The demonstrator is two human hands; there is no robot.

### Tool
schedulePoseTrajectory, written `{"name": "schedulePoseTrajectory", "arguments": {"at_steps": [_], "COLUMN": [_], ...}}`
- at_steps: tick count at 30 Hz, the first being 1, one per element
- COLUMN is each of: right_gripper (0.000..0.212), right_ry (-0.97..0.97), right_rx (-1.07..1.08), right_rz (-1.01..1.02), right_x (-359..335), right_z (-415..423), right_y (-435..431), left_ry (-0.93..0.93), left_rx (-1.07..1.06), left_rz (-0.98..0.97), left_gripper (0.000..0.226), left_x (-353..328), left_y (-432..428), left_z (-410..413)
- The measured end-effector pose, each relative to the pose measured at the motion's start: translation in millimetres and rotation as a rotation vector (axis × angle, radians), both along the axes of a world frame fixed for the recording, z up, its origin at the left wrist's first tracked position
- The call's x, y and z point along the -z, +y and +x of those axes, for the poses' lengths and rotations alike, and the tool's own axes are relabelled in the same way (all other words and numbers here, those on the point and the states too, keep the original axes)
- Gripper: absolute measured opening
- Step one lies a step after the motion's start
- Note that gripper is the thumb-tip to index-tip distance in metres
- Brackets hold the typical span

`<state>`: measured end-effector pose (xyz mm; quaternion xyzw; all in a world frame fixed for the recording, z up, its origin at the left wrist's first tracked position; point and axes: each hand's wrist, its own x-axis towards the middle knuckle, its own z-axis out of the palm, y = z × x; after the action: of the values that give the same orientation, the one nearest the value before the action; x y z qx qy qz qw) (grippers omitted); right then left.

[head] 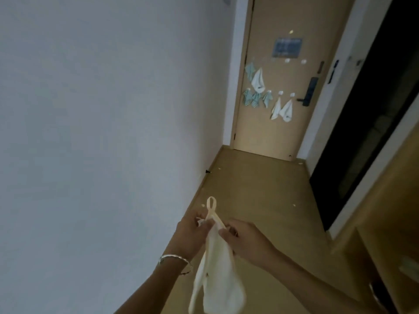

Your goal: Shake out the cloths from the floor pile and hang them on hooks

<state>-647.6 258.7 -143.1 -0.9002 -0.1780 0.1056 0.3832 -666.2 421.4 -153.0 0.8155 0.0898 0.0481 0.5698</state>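
I hold a cream cloth point(215, 268) in front of me, low in the head view. My left hand point(192, 232) pinches its top corner just below the hanging loop point(211, 205), which sticks up. My right hand point(244, 241) grips the cloth's upper edge on the other side. The rest of the cloth hangs down between my forearms. On the wooden door point(292, 132) at the end of the hall, several cloths hang from small hooks: striped teal ones point(255, 99) at the left, white ones point(282, 108) to the right. Empty hooks point(303, 61) sit in the upper row.
A narrow hallway with a plain white wall point(102, 132) on the left and a dark glass panel point(374, 121) on the right. A wooden cabinet point(385, 223) juts in at the lower right. The door has a dark lock handle point(309, 92) and a blue sign point(286, 47).
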Motion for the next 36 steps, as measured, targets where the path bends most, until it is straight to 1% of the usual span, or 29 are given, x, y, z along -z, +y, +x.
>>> {"name": "schedulePoseTrajectory", "arguments": {"at_steps": [3, 5, 7, 9, 11, 14, 17, 18, 19, 21, 25, 27, 30, 31, 33, 34, 36], "right_gripper": [0.024, 0.027, 0.029, 0.031, 0.031, 0.031, 0.028, 0.029, 0.030, 0.032, 0.028, 0.030, 0.032, 0.030, 0.026, 0.024, 0.019], "right_ry": [-0.027, -0.057, -0.071, -0.087, -0.097, -0.120, -0.113, -0.113, -0.116, -0.110, -0.083, -0.093, -0.080, -0.060, -0.027, -0.016, 0.013], "right_rx": [0.090, 0.148, 0.201, 0.232, 0.248, 0.263, 0.251, 0.241, 0.230, 0.215, 0.186, 0.163, 0.165, 0.168, 0.175, 0.168, 0.147], "right_rz": [-0.055, -0.088, -0.096, -0.125, -0.146, -0.137, -0.151, -0.156, -0.156, -0.137, -0.048, -0.030, -0.019, -0.015, -0.010, -0.019, -0.059], "right_x": [-12, -20, -27, -34, -41, -48, -45, -42, -40, -36, -27, -29, -36, -37, -36, -36, -35], "right_z": [55, 90, 121, 146, 169, 202, 236, 249, 261, 289, 348, 383, 438, 456, 489, 505, 534], "right_y": [-8, -12, -17, -23, -30, -42, -56, -61, -66, -76, -103, -120, -157, -170, -197, -209, -232], "left_ry": [0.019, -0.023, -0.103, -0.141, -0.187, -0.314, -0.381, -0.389, -0.408, -0.403, -0.253, -0.203, -0.155, -0.146, -0.133, -0.126, -0.114], "left_rx": [0.169, 0.267, 0.331, 0.335, 0.302, 0.289, 0.224, 0.184, 0.161, 0.204, 0.396, 0.404, 0.432, 0.448, 0.477, 0.480, 0.480], "left_rz": [-0.047, -0.061, 0.042, 0.114, 0.192, 0.389, 0.460, 0.491, 0.530, 0.561, 0.442, 0.408, 0.376, 0.386, 0.406, 0.399, 0.367], "left_gripper": [0.006, 0.008, 0.008, 0.008, 0.015, 0.034, 0.063, 0.066, 0.062, 0.041, 0.015, 0.013, 0.023, 0.025, 0.022, 0.019, 0.019], "left_x": [-10, -17, -25, -24, -17, -13, -16, -16, -17, -17, -14, -15, -29, -33, -40, -41, -40], "left_y": [-11, -15, -18, -21, -25, -35, -48, -52, -57, -68, -100, -118, -151, -161, -181, -191, -210], "left_z": [65, 104, 139, 171, 205, 247, 277, 287, 297, 319, 377, 411, 464, 481, 517, 534, 563]}}
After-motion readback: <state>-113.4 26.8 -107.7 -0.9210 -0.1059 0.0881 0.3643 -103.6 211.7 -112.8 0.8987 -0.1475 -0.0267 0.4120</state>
